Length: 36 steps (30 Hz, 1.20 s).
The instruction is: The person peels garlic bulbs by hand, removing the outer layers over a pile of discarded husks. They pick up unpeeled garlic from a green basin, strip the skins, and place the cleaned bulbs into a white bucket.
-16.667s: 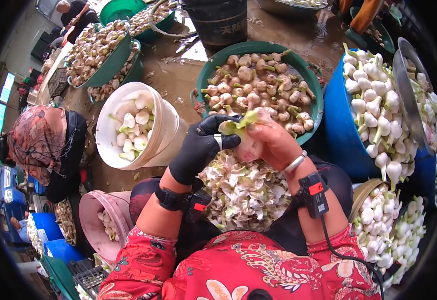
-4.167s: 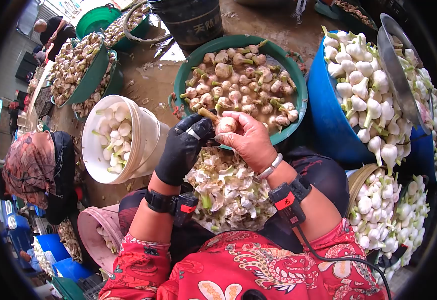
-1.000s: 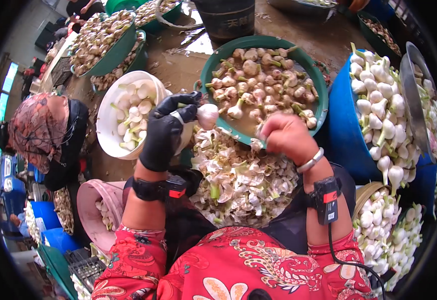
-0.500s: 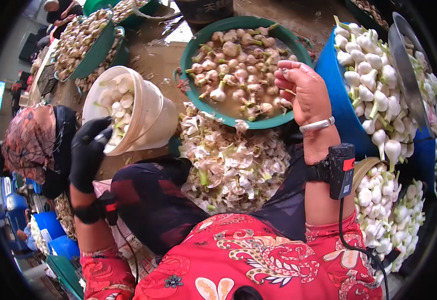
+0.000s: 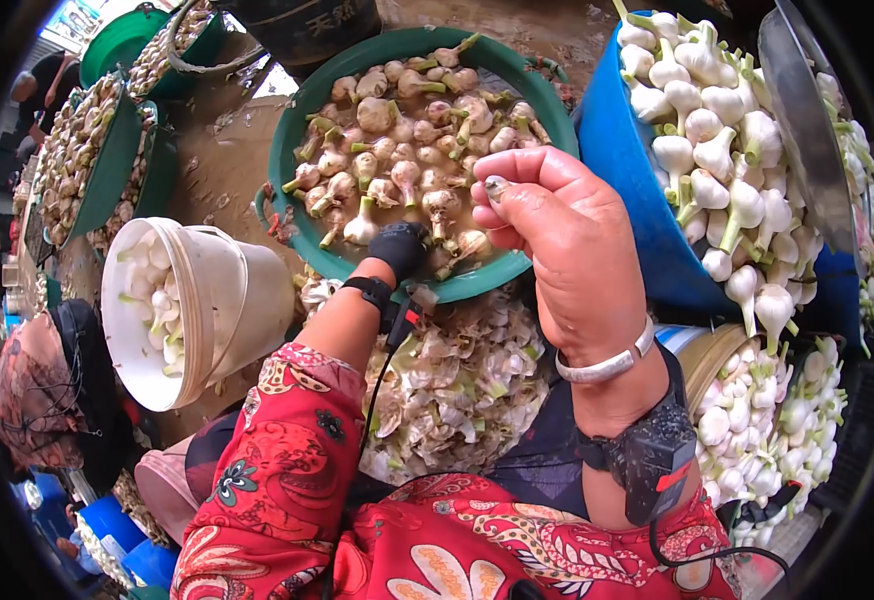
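A green basin holds murky water and many unpeeled garlic bulbs. My left hand, in a black glove, reaches into the basin's near side among the bulbs; its fingers are hidden, so its hold cannot be made out. Over the basin's right side is my bare right hand, raised, with thumb and fingers curled together around a small shiny object that I cannot identify. Below the basin lies a heap of garlic skins between my legs.
A white bucket with peeled garlic tilts at the left. At the right, a blue tub is heaped with white bulbs, with more bulbs below it. Green tubs of garlic stand upper left. Another person's patterned head covering shows far left.
My left hand has moved from the white bucket to the basin, down among the bulbs. My right hand is nearer the camera and further left. The whole view has shifted.
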Motion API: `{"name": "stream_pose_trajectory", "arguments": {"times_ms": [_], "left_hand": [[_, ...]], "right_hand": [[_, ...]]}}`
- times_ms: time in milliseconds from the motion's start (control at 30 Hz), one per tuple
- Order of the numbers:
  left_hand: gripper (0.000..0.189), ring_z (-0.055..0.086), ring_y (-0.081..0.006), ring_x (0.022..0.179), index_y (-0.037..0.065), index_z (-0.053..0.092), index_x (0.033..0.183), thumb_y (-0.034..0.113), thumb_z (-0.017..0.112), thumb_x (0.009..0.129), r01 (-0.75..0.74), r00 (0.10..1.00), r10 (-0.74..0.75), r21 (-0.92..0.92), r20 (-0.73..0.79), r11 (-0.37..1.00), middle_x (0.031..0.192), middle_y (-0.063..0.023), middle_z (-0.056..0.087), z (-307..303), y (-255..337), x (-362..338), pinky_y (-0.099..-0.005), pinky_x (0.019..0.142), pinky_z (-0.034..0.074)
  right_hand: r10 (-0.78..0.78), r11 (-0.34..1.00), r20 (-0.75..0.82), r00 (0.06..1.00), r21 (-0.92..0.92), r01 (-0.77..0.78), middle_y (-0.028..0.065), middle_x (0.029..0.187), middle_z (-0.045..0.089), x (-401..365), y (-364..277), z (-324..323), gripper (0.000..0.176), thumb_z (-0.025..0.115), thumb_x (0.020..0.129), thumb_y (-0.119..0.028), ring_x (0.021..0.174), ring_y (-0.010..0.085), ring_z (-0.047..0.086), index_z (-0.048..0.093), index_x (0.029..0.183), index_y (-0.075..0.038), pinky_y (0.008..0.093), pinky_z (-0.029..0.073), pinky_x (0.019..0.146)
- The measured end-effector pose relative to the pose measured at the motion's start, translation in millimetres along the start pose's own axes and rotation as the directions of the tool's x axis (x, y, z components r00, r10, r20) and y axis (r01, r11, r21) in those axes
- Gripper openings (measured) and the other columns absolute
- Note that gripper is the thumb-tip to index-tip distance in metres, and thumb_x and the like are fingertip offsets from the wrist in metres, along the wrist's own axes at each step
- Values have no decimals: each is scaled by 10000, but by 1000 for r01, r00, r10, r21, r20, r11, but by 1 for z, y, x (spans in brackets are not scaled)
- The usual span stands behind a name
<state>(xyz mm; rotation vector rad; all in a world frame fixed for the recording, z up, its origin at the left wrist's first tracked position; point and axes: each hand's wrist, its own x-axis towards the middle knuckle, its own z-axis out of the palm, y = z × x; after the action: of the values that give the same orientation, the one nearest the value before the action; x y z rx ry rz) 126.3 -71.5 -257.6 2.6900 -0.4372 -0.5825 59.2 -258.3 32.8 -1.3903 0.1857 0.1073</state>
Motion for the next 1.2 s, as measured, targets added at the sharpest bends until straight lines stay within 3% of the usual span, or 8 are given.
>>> {"name": "stream_pose_trajectory", "arguments": {"times_ms": [400, 500, 633, 733, 933, 1000, 1133, 1200], "left_hand": [[228, 622, -169, 796, 2, 559, 1064, 155, 562, 896, -55, 995, -93, -983, -39, -174, 890, -63, 593, -188, 55, -175, -314, 696, 519], [213, 629, -151, 803, -22, 559, 1087, 117, 487, 943, -319, 941, 27, -854, -338, 411, 947, -71, 579, -205, 75, -215, -292, 711, 513], [212, 620, -135, 775, -24, 569, 1077, 112, 527, 920, -328, 919, -29, -804, -393, 496, 926, -64, 592, -204, 77, -234, -268, 698, 499], [224, 626, -142, 788, -26, 569, 1078, 110, 552, 901, -222, 956, -206, -975, -211, -31, 896, -71, 619, -194, 89, -228, -271, 707, 496], [280, 626, -173, 782, -49, 552, 1100, 124, 563, 880, -197, 979, -56, -980, -198, 34, 916, -107, 622, -189, 75, -234, -309, 737, 524], [293, 628, -190, 773, -48, 563, 1086, 142, 582, 864, -470, 828, 50, -643, -559, 605, 909, -110, 626, -186, 74, -232, -332, 746, 520], [238, 642, -198, 789, -51, 565, 1082, 79, 556, 882, -503, 771, 221, -359, -597, 786, 947, -111, 624, -199, 73, -230, -311, 720, 530], [211, 641, -186, 773, -51, 570, 1056, 68, 546, 883, -159, 982, -128, -976, -140, -150, 956, -105, 621, -193, 77, -227, -289, 703, 530]], "right_hand": [[-2, 997, 383, 924, -76, 33, 50, 1144, 549, -17, 43, 35, 634, 684, 744, 3, 990, 117, 552, 439, 1327, -54, 252, 485, 826], [-35, 991, 469, 883, 128, -29, 25, 1091, 593, -28, 53, 52, 649, 684, 701, 90, 968, 104, 587, 466, 1297, -48, 254, 494, 847], [-325, 930, 385, 864, -35, 366, 52, 1051, 614, -40, 49, 64, 609, 718, 654, 87, 967, 120, 593, 525, 1218, -37, 252, 513, 808], [-199, 979, 418, 886, 57, 193, 43, 1050, 612, -46, 44, 66, 570, 728, 702, 45, 951, 109, 594, 517, 1225, -34, 261, 504, 834], [97, 848, 497, 863, 413, -332, 53, 1017, 623, -33, 57, 59, 440, 711, 752, -22, 905, 105, 601, 531, 1152, 17, 259, 506, 818], [54, 846, 504, 862, 435, -307, 58, 1016, 625, -33, 56, 61, 440, 697, 765, -20, 904, 119, 602, 529, 1170, 16, 264, 503, 825], [-20, 969, 458, 889, 227, -96, 70, 1022, 625, -40, 52, 60, 444, 684, 783, -26, 900, 139, 605, 526, 1195, 18, 279, 515, 827], [32, 918, 487, 873, 331, -219, 69, 1027, 622, -38, 57, 56, 424, 675, 792, -26, 902, 138, 607, 531, 1189, 12, 288, 524, 808]]}}
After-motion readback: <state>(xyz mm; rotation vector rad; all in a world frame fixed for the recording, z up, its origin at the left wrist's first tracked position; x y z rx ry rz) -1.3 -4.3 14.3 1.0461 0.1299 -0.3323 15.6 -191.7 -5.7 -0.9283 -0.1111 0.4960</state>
